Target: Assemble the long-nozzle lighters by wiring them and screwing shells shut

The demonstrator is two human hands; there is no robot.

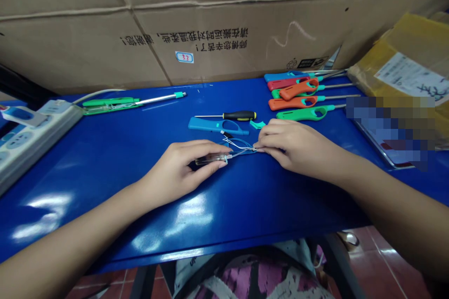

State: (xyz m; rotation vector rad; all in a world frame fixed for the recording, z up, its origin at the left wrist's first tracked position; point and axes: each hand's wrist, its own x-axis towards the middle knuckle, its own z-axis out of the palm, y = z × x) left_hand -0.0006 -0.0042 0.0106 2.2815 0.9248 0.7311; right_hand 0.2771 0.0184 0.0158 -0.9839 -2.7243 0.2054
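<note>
My left hand (178,168) rests on the blue table (105,173) with its fingers closed round a clear lighter insert (210,159). Thin white wires (238,148) run from that insert toward my right hand (293,147), which pinches their far end against the table. Just behind the hands lie a blue lighter shell half (213,125), a small teal trigger piece (258,124) and a black-handled screwdriver (235,115).
Several long-nosed lighters (301,96) in blue, red, orange and green lie at the back right. A green opened lighter (115,103) and a power strip (24,135) are at the left. Cardboard boxes (210,32) wall the back; a yellow parcel (403,65) sits right.
</note>
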